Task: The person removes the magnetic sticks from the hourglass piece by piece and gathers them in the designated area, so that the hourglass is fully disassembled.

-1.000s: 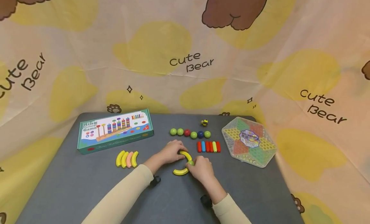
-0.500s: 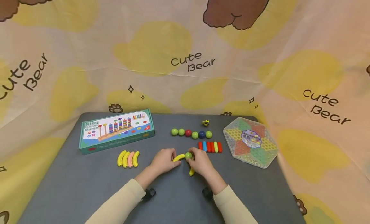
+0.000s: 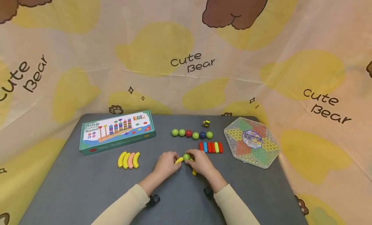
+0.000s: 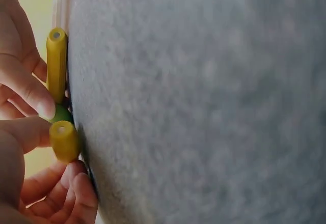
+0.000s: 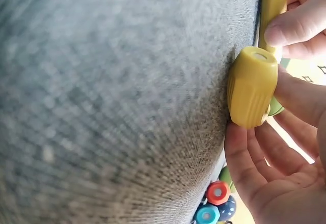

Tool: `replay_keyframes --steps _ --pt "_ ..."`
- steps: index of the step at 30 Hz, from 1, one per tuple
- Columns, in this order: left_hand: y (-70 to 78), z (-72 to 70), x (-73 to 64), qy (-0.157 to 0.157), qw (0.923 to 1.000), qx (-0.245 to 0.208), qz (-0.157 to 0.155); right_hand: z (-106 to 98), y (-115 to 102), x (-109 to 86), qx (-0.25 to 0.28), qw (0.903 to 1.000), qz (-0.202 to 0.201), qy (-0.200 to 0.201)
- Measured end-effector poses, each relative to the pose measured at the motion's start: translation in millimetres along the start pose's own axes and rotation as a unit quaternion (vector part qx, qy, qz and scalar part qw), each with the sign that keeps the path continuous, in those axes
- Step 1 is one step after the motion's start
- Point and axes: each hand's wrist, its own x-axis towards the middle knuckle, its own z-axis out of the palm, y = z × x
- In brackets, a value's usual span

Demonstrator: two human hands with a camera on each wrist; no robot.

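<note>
In the head view, a green ball (image 3: 186,157) joins two yellow curved magnetic rods into an arch low over the grey table. My left hand (image 3: 167,163) pinches the left rod (image 3: 179,160) between thumb and fingers. The right hand (image 3: 202,162) has its thumb and fingertips around the green ball, where it meets the right rod (image 3: 194,172). That rod's free end points toward me, and its upper part is partly covered by the right hand. Seen from the right wrist, the right rod (image 5: 252,89) shows a round silvery inset in its end.
Several balls (image 3: 189,133) lie in a row behind the hands, with short straight rods (image 3: 213,148) nearer. Curved rods (image 3: 129,160) lie at left. A Ring Challenge Game box (image 3: 117,131), a hexagonal board-game case (image 3: 251,142) and a small bee figure (image 3: 206,123) stand farther back.
The joined piece has turned from opening leftward to an arch opening toward me. My left hand has come nearer and moved down the left rod; both hands have since drawn slightly closer together.
</note>
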Motion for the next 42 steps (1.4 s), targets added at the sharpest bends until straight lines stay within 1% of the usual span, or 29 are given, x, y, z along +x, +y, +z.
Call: replay_keyframes --steps 2,4,6,8,10,11,13,15,17,19,20,21,22,23,24,26,29,32,37,42 --pt "0.5 0.0 -0.9 0.005 1.0 0.003 -0.003 -0.1 -1.8 0.2 0.002 1.0 0.0 0.001" --pt "0.7 -1.0 -1.8 0.012 0.9997 0.019 -0.012 -0.3 -4.1 0.6 0.003 1.0 0.005 -0.001" --pt "0.2 -1.7 -2.0 0.022 0.9987 0.033 -0.032 -1.0 -6.1 1.3 0.004 0.9999 0.014 -0.005" --pt "-1.9 -3.4 -2.2 0.025 0.9972 0.045 -0.055 -0.3 -9.1 2.4 0.003 0.9997 0.022 -0.007" --pt "-3.4 -3.7 -0.9 0.02 0.9966 0.044 -0.066 -0.2 -11.0 3.6 0.002 0.9995 0.032 -0.005" --pt "-3.8 -4.1 0.0 0.011 0.9966 0.039 -0.071 -0.2 -11.6 4.1 0.002 0.9993 0.038 -0.004" --pt "-3.6 -6.2 2.8 -0.011 0.9972 0.029 -0.069 -0.8 -11.5 4.9 0.001 0.9991 0.041 -0.004" --pt "-5.0 -10.5 6.0 -0.033 0.9983 0.013 -0.046 -2.0 -11.1 5.8 0.001 0.9991 0.042 -0.007" --pt "-8.1 -18.6 8.6 -0.074 0.997 -0.014 -0.018 -2.5 -10.8 6.7 0.001 0.9992 0.039 -0.011" --pt "-13.1 -27.3 10.8 -0.122 0.9919 -0.031 0.018 -2.3 -10.9 7.2 0.001 0.9991 0.04 -0.014" --pt "-15.6 -31.3 12.1 -0.148 0.9877 -0.036 0.037 -2.2 -11.1 7.4 0.001 0.999 0.042 -0.015" --pt "-17.4 -34.6 13.0 -0.174 0.9827 -0.04 0.051 -2.0 -11.2 7.4 0.0 0.9989 0.044 -0.016" --pt "-19.1 -36.3 13.8 -0.192 0.9787 -0.038 0.061 -1.8 -11.3 7.4 -0.002 0.9987 0.047 -0.017" --pt "-20.6 -36.9 14.2 -0.203 0.9761 -0.032 0.07 -1.8 -11.6 7.1 -0.002 0.9986 0.049 -0.018" --pt "-21.5 -36.7 14.7 -0.207 0.975 -0.023 0.077 -1.8 -11.9 6.7 -0.001 0.9985 0.052 -0.018" --pt "-22.3 -35.3 15.0 -0.204 0.9749 -0.014 0.087 -2.6 -12.5 6.0 -0.002 0.9985 0.051 -0.02" --pt "-24.6 -33.5 13.6 -0.193 0.9768 -0.007 0.093 -2.4 -12.5 5.7 -0.002 0.9988 0.044 -0.02" --pt "-27.8 -38.5 12.7 -0.178 0.9796 0.0 0.093 -1.7 -11.3 6.2 0.0 0.999 0.04 -0.02" --pt "-39.5 -56.9 11.1 -0.139 0.9857 0.03 0.091 -1.6 -9.6 7.5 0.004 0.999 0.04 -0.02" --pt "-62.5 -79.7 2.1 -0.101 0.9897 0.066 0.078 -1.1 -9.8 7.7 0.006 0.9988 0.043 -0.025"
